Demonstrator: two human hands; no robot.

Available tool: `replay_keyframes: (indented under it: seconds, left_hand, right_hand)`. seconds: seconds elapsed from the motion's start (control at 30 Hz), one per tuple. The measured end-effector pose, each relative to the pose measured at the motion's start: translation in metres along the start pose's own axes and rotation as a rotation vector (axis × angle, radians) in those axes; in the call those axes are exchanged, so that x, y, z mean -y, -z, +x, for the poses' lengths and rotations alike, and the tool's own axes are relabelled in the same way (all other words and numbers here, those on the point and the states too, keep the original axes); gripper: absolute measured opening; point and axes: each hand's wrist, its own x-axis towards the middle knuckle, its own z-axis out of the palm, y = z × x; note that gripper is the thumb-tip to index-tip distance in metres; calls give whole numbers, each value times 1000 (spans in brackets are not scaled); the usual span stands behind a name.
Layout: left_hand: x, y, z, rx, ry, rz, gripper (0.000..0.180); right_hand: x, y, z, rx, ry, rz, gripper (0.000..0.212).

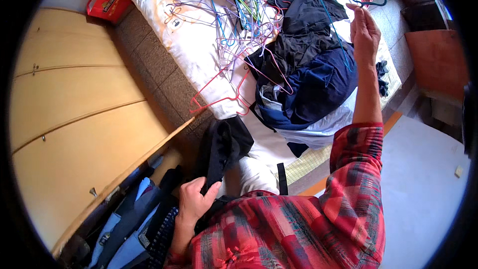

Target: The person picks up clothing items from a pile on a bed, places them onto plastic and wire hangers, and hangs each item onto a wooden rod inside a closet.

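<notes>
Near the bottom of the head view, my left hand (195, 200) is closed around the edge of a black garment (224, 149), which hangs beside the bed's near edge. Raised at the upper right, my right hand (366, 32) pinches a blue hanger (328, 12) close to its dark hook. The hanger's thin frame reaches out over a heap of black and navy clothes (318, 84) on the bed. To the left of that heap lies a tangle of hangers (239, 10) in purple, green and blue. A red hanger (219, 100) rests at the bed's near edge.
A pale patterned sheet covers the bed (169, 25). An open wardrobe (79, 104) with hanging clothes (134, 234) stands at the left. On the floor at the far left is a red box (108, 2). A white surface (423, 169) lies at the right.
</notes>
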Motion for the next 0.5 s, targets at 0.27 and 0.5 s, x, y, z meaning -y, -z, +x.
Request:
replay_keyframes:
  seconds: [0.27,0.5]
  left_hand:
    - [7,28,-32,-142,-121,-214,26]
    - [38,58,-106,-241,-118,-666,36]
  right_hand:
    - [58,12,-106,306,-257,105,30]
    - [104,15,-219,486,-350,396,23]
